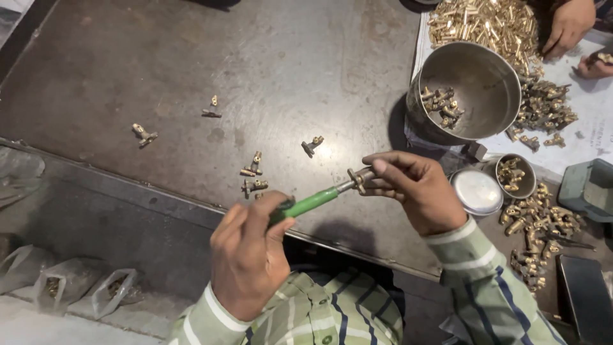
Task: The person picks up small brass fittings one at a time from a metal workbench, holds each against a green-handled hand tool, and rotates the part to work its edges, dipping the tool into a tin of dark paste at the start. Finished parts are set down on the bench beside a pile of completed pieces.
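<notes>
Gripping the screwdriver [311, 202] in our left hand [248, 259], we aim its shaft up-right into the fitting [356, 179] pinched by our right hand [418, 191].

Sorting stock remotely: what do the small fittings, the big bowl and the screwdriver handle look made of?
Fittings: likely brass, yellow-gold with dull glints. Big bowl: probably steel, grey brushed sheen. Screwdriver handle, held in the left hand: glossy green, seemingly plastic.

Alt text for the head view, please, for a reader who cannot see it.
The left hand grips a green-handled screwdriver whose tip meets a small brass fitting pinched in the right hand. Loose fittings dot the dark metal table; a steel bowl holds more.
</notes>
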